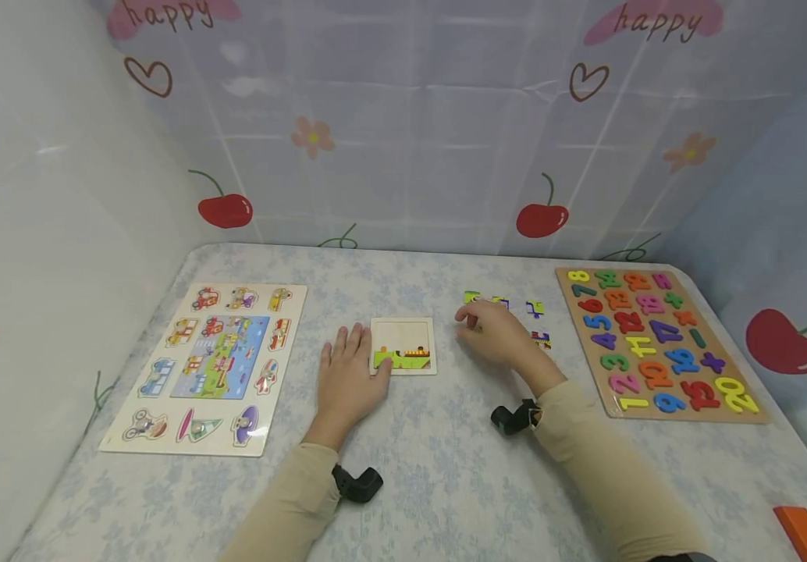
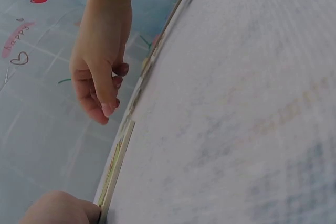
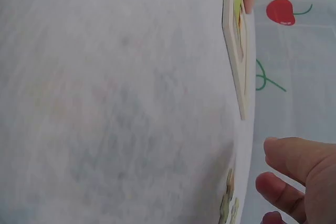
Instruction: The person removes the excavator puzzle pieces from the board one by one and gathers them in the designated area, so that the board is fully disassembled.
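My left hand [image 1: 349,382] lies palm down on the table, fingers spread out straight. Its thumb rests on the lower left corner of a small square wooden puzzle tray [image 1: 403,321]. Along the tray's bottom sit joined green jigsaw pieces [image 1: 403,361] with a red and yellow picture; the upper part shows bare wood. To the right of the tray hovers my right hand [image 1: 491,332], fingers loosely bent. Its thumb [image 3: 289,153] and forefinger stand apart in the right wrist view, nothing between them. Loose jigsaw pieces [image 1: 535,309] lie just beyond and beside this hand, partly hidden by it.
On the left lies a vehicle picture puzzle board [image 1: 284,390]. A wooden number board [image 1: 586,367] with colourful digits lies on the right. An orange block [image 1: 805,534] sits at the near right edge. Printed curtains [image 1: 417,156] hang behind the table.
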A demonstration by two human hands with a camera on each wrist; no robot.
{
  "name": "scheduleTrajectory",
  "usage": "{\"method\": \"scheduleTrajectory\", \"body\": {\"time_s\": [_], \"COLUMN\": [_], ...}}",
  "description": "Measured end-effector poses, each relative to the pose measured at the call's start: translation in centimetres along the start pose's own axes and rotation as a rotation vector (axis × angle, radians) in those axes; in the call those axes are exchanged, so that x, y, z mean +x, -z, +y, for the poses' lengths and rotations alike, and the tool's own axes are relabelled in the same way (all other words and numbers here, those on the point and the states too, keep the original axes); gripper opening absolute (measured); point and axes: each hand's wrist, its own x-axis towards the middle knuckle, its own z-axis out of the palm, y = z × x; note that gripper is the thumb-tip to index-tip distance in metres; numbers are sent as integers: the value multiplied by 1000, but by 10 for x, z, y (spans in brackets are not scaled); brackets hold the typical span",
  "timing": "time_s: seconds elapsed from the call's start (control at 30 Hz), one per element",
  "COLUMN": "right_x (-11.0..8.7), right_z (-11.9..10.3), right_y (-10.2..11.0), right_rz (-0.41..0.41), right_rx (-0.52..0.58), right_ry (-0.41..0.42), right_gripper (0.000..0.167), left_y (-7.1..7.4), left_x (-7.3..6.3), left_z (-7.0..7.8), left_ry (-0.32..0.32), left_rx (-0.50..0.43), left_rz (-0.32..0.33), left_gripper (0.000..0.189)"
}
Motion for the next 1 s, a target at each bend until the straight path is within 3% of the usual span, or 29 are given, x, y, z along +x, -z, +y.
{"method": "scheduleTrajectory", "body": {"time_s": [0.13,0.4,0.83,1.0], "right_x": [-4,-9,-9,-8], "right_z": [-12,-34,-38,-40], "right_y": [-5,-21,-33,-35], "right_rz": [-47,-130,-125,-121], "right_rx": [38,-24,9,108], "right_ry": [49,191,200,174], "right_gripper": [26,37,26,24], "left_y": [-1,3,0,-1], "left_x": [2,7,9,8], "left_z": [2,11,13,12], "left_ry": [15,70,68,63], "left_rx": [-7,-38,-47,-44], "left_rz": [-2,-19,2,6], "left_gripper": [75,84,82,82]}}
